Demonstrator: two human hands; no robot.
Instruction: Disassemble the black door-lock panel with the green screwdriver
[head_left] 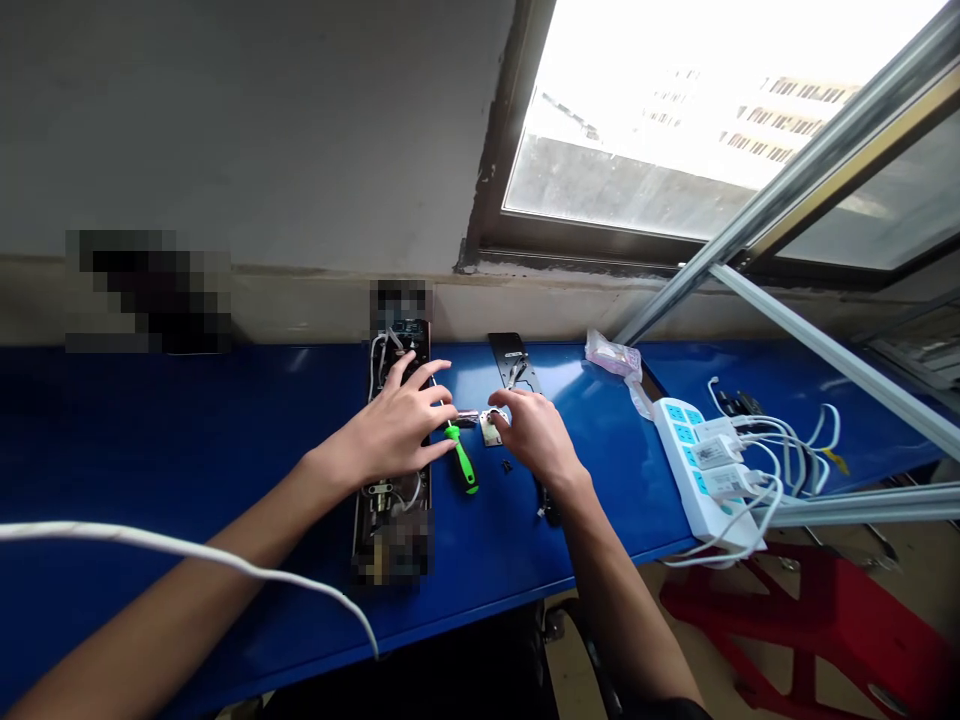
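Head view: the left hand (pixel 390 430) is hovering open over a wired door-lock body (pixel 391 510) mid-way along the blue tabletop (pixel 150 430). The separate right hand (pixel 534 435) is touching a small metal plate (pixel 491 430), grip unclear. Parts are lying unassembled beside a green-handled screwdriver (pixel 463 462).

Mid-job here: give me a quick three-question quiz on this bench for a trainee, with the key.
1. Which is nearer the green-handled screwdriver: the left hand or the right hand?
2. True or false: the power strip has white plug adapters in it.
3. What colour is the bench top?

Key: 1. left hand; 2. true; 3. blue.
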